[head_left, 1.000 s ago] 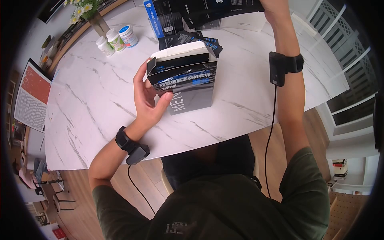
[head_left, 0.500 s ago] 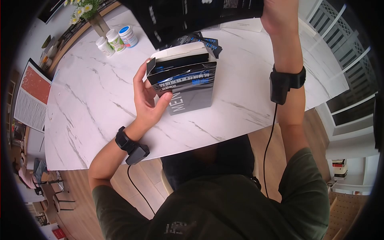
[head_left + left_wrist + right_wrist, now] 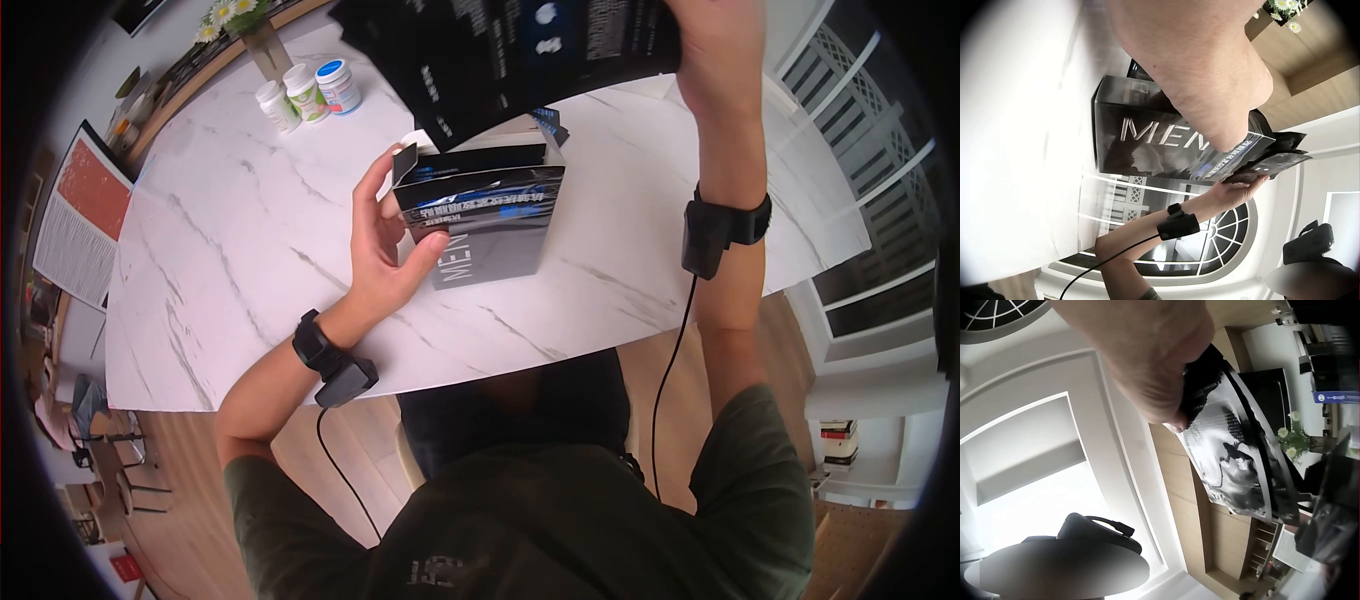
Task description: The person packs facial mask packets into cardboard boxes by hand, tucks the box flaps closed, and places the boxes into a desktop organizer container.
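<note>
A dark box (image 3: 490, 235) lettered MEN stands upright on the marble table with its top flaps raised. My left hand (image 3: 385, 245) grips its left side, thumb on the front face. Black sachets (image 3: 520, 60) hang from my right hand (image 3: 720, 60), above and behind the box; their lower left corner overlaps the box's top in the head view. In the right wrist view the glossy sachets (image 3: 1229, 450) are pinched near one end by the right hand (image 3: 1154, 362). The left wrist view has the box (image 3: 1147, 134) beside the left hand (image 3: 1204, 69), with the sachets (image 3: 1272, 164) over its top end.
Several small bottles (image 3: 338, 88) stand at the back left of the table (image 3: 250, 250), near a vase of daisies (image 3: 265, 50). Behind the box, partly covered by the held sachets, lie other dark packets (image 3: 552, 125). Cables run from both wrist cameras.
My right hand has brought the black sachets from the back of the table toward me, raised over the box. The left hand keeps its grip; the head view has shifted slightly.
</note>
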A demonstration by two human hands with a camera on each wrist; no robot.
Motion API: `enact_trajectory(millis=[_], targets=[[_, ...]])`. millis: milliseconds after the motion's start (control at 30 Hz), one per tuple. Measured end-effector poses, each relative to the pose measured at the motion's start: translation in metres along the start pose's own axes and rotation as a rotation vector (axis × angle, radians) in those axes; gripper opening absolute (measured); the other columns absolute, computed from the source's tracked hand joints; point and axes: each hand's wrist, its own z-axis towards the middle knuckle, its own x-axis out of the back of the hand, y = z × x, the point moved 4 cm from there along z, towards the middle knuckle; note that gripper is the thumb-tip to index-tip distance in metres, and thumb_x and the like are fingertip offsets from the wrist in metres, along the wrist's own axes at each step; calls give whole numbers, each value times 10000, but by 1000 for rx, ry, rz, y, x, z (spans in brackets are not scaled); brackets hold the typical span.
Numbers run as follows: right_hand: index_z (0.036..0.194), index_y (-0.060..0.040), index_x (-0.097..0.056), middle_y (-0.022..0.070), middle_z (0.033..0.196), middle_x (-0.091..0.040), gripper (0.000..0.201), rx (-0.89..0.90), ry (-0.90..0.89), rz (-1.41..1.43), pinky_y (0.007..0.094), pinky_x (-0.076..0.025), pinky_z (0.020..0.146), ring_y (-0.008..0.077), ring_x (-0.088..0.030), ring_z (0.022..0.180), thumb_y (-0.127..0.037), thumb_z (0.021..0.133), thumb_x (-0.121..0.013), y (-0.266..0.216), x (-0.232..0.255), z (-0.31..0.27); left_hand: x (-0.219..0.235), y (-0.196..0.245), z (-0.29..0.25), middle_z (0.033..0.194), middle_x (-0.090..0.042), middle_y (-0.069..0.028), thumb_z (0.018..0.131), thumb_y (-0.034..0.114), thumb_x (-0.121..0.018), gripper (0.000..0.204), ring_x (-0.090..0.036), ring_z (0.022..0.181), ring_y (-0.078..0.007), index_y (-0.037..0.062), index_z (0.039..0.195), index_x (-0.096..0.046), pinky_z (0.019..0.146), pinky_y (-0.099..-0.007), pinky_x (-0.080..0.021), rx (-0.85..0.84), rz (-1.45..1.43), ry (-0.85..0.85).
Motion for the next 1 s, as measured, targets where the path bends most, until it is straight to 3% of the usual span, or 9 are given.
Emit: enact_trajectory(millis=[267,333,367,433,500,567,833,1000], targets=[[1042,2,-519,60,912,-636,268,-16,10,85,223,-488,729,109,-612,792,-172,866,-622,-2,5,1,-1,0,-5,1151,-556,-120,814,52,-630,771,-556,1018,-149,33,1405,-136,883,-294,-406,74,-65,7],[1111,15,-496,60,949,-610,346,-88,-54,1,224,-477,760,107,-599,828,-114,830,-651,6,11,-1,-1,0,-4,1141,-558,-112,814,51,-629,768,-552,1018,-144,37,1405,-140,887,-293,-402,56,-66,7],[1111,15,-496,60,949,-610,346,-83,-71,3,224,-477,760,107,-599,828,-114,830,-651,7,11,-2,-1,0,-3,1131,-560,-104,813,49,-629,765,-548,1017,-139,41,1405,-144,890,-293,-397,40,-69,-1],[1029,-9,-559,46,881,-621,276,-49,-63,-257,231,-456,742,103,-575,804,-115,804,-678,5,13,-5,2,-1,-5,1122,-561,-98,810,41,-628,766,-541,1003,-127,46,1406,-148,886,-294,-394,32,-57,14],[1076,9,-542,55,930,-625,313,-23,-174,-307,205,-453,760,100,-585,822,-72,806,-679,1,10,-7,1,-3,-5,1085,-561,-86,809,36,-626,771,-535,956,-118,45,1409,-142,864,-288,-400,42,-44,-17],[998,17,-572,37,885,-629,255,-34,-92,-291,204,-458,729,91,-578,796,-26,779,-696,-4,8,-7,-1,-2,-4,1058,-559,-79,809,35,-624,772,-530,928,-114,44,1410,-139,856,-287,-403,32,-68,7],[965,22,-568,56,846,-633,216,73,20,-506,192,-465,687,86,-584,750,-25,793,-689,-6,12,-5,-3,0,-3,958,-539,-60,809,45,-635,780,-511,828,-114,40,1412,-141,821,-283,-411,-7,-68,-34],[957,20,-574,54,860,-631,250,186,56,-582,185,-468,689,78,-580,747,-36,767,-726,-13,13,-8,-2,1,-9,1181,-543,-131,800,55,-647,809,-542,1049,-173,29,1411,-118,937,-344,-371,55,-19,-121]])
